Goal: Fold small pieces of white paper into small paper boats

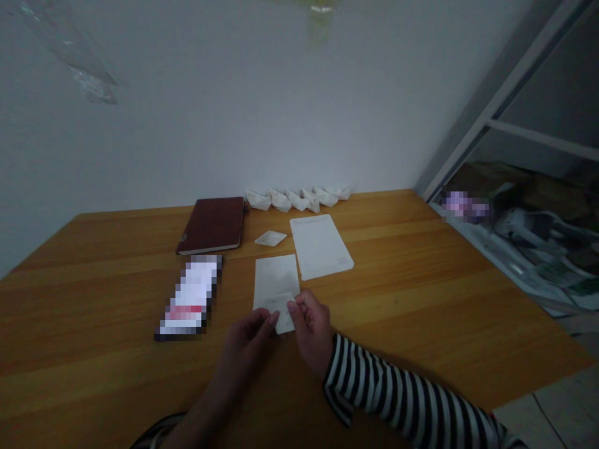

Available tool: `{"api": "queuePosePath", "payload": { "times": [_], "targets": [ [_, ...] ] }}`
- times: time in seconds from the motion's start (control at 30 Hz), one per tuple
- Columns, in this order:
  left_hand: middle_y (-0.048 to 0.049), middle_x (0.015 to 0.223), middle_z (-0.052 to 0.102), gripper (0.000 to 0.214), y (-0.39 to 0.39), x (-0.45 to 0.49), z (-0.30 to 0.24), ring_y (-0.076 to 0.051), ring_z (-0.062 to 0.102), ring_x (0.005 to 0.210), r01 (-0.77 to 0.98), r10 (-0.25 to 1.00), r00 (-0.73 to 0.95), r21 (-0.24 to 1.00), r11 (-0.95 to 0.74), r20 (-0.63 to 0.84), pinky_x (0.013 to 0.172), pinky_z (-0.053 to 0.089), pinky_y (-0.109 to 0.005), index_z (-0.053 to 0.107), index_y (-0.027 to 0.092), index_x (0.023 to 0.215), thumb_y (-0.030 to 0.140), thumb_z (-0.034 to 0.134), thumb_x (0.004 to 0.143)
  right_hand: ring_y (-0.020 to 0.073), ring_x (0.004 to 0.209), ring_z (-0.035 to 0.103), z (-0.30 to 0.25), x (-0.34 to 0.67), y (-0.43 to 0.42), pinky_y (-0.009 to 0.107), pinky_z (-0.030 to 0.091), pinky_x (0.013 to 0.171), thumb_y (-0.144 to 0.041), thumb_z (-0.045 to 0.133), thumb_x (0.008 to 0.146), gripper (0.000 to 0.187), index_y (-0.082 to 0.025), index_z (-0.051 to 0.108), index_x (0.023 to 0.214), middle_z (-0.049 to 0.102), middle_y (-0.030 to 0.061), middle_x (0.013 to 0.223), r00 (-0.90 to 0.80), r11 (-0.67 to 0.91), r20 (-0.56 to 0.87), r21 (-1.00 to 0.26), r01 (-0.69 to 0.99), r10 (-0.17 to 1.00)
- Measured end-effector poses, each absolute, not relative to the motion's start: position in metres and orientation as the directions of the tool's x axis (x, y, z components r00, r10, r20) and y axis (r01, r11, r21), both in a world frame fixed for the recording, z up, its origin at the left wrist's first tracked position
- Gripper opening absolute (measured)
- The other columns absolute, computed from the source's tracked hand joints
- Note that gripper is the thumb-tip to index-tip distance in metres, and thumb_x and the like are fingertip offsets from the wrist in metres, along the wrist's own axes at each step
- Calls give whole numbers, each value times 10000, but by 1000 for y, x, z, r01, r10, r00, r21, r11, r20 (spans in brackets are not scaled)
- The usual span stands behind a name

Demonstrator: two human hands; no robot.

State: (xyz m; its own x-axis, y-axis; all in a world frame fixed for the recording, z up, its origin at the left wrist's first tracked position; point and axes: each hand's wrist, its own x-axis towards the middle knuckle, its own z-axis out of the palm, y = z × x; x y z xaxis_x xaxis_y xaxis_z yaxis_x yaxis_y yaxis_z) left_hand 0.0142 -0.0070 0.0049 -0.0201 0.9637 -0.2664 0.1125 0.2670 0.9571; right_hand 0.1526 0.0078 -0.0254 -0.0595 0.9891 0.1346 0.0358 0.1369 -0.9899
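Both hands low over the wooden table (412, 312), left hand (248, 340) and right hand (311, 330) close together and narrow, pinching a small folded paper piece (283, 312) from either side, left fingertips (273, 318) at its left edge, right fingertips (292, 307) at its right edge; piece sits over the lower end of a white paper sheet (276, 277), can't tell if touching it. Handling note: holding with fingertips at the edges, both hands level, keeps the paper steady and any creases from shifting, and working over the sheet keeps the piece in a clear line of view. Striped sleeve (374, 380) on right arm. Nearby: second white sheet (321, 246), small folded paper diamond (270, 237), row of folded paper boats (297, 199) along the wall (234, 112), dark red notebook (213, 224), and left of the hands a pixelated flat item (189, 298), too blurred to tell what
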Motion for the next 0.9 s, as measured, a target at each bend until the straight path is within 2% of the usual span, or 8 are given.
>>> {"api": "queuePosePath", "payload": {
  "times": [0.1, 0.2, 0.33, 0.47, 0.57, 0.63, 0.77, 0.9],
  "targets": [
    [6, 592, 578, 348, -10, 18, 3, -147, 511, 565, 151, 971, -49, 959, 240, -235, 528, 397, -232, 560, 175, 654, 476, 641, 806, 111, 521, 407, -24, 153, 7, 237, 297, 482, -410, 477, 952, 266, -218, 497, 769, 443, -51, 579, -68, 134, 131, -990, 45, 989],
    [6, 624, 576, 293, -13, 19, -3, -163, 524, 593, 219, 984, -130, 964, 150, -123, 554, 416, -248, 535, 193, 691, 440, 605, 833, 109, 515, 402, -23, 154, 5, 239, 294, 482, -407, 491, 949, 247, -219, 513, 790, 443, -54, 579, -85, 149, 145, -988, 46, 986],
    [1, 642, 567, 263, -16, 21, -7, -167, 521, 616, 305, 987, -156, 948, 89, -42, 591, 427, -261, 549, 193, 707, 402, 566, 866, 128, 555, 506, -23, 155, 4, 250, 398, 536, -422, 479, 959, 235, -215, 555, 876, 571, -15, 645, -86, 149, 149, -989, -12, 985],
    [-22, 734, 618, 218, -15, 24, -4, -188, 581, 718, 273, 994, -110, 960, 54, -25, 679, 473, -275, 596, 188, 783, 395, 604, 851, 167, 642, 615, -23, 154, 6, 285, 508, 630, -439, 472, 961, 273, -211, 598, 1040, 672, 40, 760, -62, 106, 114, -988, -114, 992],
    [-23, 733, 626, 219, -15, 24, -2, -190, 590, 731, 245, 993, -110, 966, 78, -52, 700, 483, -279, 611, 182, 779, 393, 652, 820, 180, 674, 641, -23, 154, 8, 291, 522, 635, -450, 475, 958, 331, -213, 578, 1163, 691, 58, 813, -66, 69, 81, -983, -169, 995],
    [-18, 721, 626, 233, -15, 24, -3, -185, 591, 713, 201, 986, -139, 972, 121, -94, 682, 484, -276, 625, 176, 820, 404, 671, 807, 171, 654, 619, -23, 154, 9, 275, 502, 604, -456, 477, 956, 320, -209, 600, 1117, 674, 47, 780, -68, 66, 77, -988, -142, 995],
    [-27, 768, 657, 303, -13, 21, -7, -189, 618, 731, 44, 979, -137, 987, 157, -150, 668, 493, -276, 633, 173, 950, 446, 659, 822, 131, 559, 509, -26, 156, 11, 237, 403, 505, -481, 487, 944, 351, -192, 612, 790, 560, -2, 632, -140, 71, 76, -997, -38, 987],
    [-12, 680, 636, 309, -9, 14, -8, -159, 575, 634, 24, 966, -199, 984, 175, -167, 588, 458, -241, 649, 158, 779, 465, 658, 809, 106, 496, 440, -28, 156, 10, 221, 337, 442, -512, 518, 920, 378, -184, 613, 759, 506, -25, 579, -287, -20, -5, -999, -49, 958]
  ]
}}
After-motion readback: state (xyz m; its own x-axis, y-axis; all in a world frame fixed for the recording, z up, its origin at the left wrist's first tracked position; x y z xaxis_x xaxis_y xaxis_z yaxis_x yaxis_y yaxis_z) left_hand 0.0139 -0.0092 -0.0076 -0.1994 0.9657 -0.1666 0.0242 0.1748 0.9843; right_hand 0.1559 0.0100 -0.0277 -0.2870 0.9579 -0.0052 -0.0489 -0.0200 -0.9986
